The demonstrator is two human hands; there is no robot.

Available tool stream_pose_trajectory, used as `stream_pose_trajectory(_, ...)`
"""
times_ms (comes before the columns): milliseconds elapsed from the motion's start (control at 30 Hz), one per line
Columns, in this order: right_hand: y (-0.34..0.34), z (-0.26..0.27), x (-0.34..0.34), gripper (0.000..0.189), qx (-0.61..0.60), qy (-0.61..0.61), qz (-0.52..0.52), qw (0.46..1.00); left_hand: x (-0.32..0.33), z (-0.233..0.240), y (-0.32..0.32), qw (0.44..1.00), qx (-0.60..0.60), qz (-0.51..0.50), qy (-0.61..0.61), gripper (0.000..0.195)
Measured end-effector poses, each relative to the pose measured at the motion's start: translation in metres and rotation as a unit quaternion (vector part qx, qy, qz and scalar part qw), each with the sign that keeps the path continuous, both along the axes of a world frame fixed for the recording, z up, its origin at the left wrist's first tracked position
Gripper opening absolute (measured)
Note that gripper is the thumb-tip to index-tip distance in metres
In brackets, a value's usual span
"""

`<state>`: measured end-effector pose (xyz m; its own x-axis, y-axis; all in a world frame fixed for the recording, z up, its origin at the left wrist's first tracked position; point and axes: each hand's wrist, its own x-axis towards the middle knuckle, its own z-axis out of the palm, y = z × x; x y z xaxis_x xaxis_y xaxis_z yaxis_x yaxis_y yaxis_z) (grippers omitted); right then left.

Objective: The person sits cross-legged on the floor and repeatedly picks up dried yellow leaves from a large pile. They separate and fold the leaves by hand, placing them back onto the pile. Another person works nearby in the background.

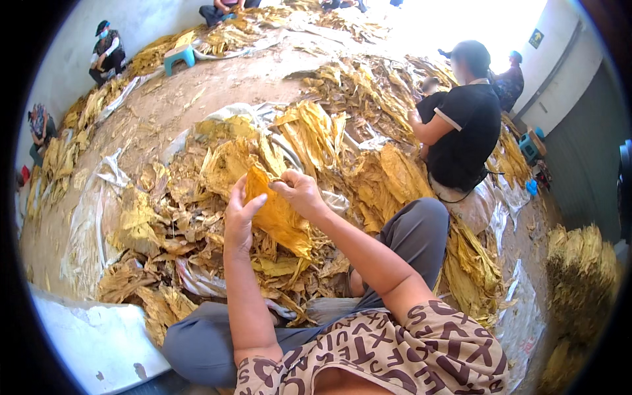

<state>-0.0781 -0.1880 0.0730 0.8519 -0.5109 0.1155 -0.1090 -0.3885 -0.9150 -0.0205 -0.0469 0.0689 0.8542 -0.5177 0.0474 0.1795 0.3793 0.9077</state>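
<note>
A cured yellow tobacco leaf (279, 217) hangs between my two hands, its lower end drooping over the heap before me. My right hand (298, 195) pinches the leaf's upper edge between thumb and fingers. On the other side, my left hand (242, 212) holds its left edge, the thumb in front and the fingers partly hidden behind. Beneath lies a loose heap of broken brown leaves (182, 237). Beyond my hands are larger bunches of yellow leaves (311, 131), and more flattened leaves (390, 180) spread to their right.
A person in a black shirt (464, 128) sits close by at the right. Others sit along the wall, one in a mask (106, 52). A teal plastic stool (179, 58) stands across the dusty floor (237, 84). A white slab (98, 340) lies at my lower left.
</note>
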Motion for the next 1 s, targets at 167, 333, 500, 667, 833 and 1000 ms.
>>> stream_pose_trajectory(167, 0.031, 0.035, -0.008, 0.025, 0.177, 0.111, 0.011, 0.978, 0.009, -0.013, 0.004, 0.996, 0.051, 0.029, 0.067, 0.025)
stream_pose_trajectory(333, 0.01, -0.006, -0.002, 0.031, 0.456, 0.032, 0.04, 0.889, 0.01, -0.018, 0.003, 0.982, -0.085, 0.076, 0.151, 0.015)
stream_pose_trajectory(500, 0.013, -0.007, -0.003, 0.032, 0.305, 0.01, 0.116, 0.945, 0.002, -0.014, -0.002, 0.988, -0.061, 0.088, 0.109, 0.019)
stream_pose_trajectory(667, 0.01, 0.012, 0.005, 0.029, 0.109, -0.005, 0.098, 0.989, -0.002, -0.013, -0.006, 0.995, -0.042, -0.012, 0.092, 0.02)
stream_pose_trajectory(833, 0.003, 0.03, 0.011, 0.02, 0.096, -0.006, 0.045, 0.994, -0.004, -0.01, -0.006, 0.984, -0.094, -0.055, 0.141, 0.02)
stream_pose_trajectory(1000, -0.011, 0.028, 0.01, 0.019, 0.135, -0.068, 0.058, 0.987, -0.003, -0.007, -0.002, 0.985, -0.077, -0.044, 0.145, 0.024)
